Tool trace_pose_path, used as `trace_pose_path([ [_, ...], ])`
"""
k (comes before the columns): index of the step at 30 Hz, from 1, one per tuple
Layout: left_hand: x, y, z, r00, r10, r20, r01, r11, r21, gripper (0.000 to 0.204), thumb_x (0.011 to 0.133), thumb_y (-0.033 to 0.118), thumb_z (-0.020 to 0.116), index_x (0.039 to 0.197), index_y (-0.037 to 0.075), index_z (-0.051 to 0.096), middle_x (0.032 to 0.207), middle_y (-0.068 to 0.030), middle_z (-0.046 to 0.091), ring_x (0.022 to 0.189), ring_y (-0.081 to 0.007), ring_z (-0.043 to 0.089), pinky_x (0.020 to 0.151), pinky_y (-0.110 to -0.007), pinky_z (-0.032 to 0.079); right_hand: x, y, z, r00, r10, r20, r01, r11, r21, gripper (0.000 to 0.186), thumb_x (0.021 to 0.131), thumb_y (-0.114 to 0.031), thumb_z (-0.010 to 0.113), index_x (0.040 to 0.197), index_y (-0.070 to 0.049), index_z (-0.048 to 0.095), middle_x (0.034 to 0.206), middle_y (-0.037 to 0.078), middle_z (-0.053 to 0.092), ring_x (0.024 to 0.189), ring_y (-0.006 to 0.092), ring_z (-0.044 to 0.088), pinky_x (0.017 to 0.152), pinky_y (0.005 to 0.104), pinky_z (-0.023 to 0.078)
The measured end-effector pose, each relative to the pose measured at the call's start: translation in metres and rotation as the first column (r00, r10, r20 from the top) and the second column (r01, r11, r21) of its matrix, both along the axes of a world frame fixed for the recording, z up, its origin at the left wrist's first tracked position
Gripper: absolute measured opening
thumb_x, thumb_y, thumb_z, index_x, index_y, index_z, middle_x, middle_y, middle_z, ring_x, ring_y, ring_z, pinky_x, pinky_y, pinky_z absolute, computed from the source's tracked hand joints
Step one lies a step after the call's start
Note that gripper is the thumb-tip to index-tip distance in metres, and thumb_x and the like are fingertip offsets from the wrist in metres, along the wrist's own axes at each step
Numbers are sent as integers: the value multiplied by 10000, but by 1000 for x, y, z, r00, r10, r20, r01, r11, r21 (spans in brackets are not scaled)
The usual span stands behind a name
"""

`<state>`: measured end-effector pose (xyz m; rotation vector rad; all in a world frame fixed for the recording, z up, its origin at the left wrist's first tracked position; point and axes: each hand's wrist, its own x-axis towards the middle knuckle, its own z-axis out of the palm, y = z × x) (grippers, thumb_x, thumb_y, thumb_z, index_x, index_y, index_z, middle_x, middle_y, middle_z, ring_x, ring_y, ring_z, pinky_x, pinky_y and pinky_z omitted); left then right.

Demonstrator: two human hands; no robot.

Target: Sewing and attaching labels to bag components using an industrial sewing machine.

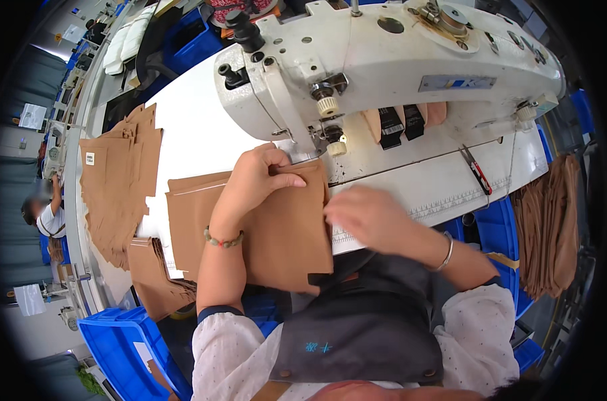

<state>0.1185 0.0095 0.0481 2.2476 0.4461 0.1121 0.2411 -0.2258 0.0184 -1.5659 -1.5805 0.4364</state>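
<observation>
White sewing machine [397,60] stood at 1 o'clock. Brown panel [286,237] lay near centre, toward 7 o'clock. Right hand [377,217], blurred, was at panel's 3 o'clock edge; grip couldn't be told. Left hand [255,177] pinched its 12 o'clock edge. Snips [478,175] lay at 3 o'clock.

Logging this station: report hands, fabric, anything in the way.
Left hand on brown fabric by the sewing machine. Right hand blurred at fabric's right edge, grip unclear. Red-handled snips rightward, apart from fabric.
</observation>
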Motion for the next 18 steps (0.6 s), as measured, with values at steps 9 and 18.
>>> trace_pose_path([
  [9, 0, -6, 5, 1000, 24, -12, -24, 1000, 19, 394, 667, 247, 938, 738, -6, 645, 716, -81, 573, 633, -195, 578, 586, -329, 478, 41, 57, 6, 750, -155, -643, -77, 945, -318, 265, 982, -226, 643, 886, 17, 688, 715, 21, 649, 623, 76, 593, 518, 256, 455],
  [18, 2, -15, 0, 916, -157, 370, -30, 891, 453, 218, 677, 224, 892, 828, 110, 782, 869, -22, 712, 787, -210, 657, 707, -336, 529, 39, 57, -3, 674, -197, -712, -100, 931, -352, 201, 959, -166, 685, 882, 20, 676, 737, 39, 660, 619, 65, 581, 521, 236, 444],
])
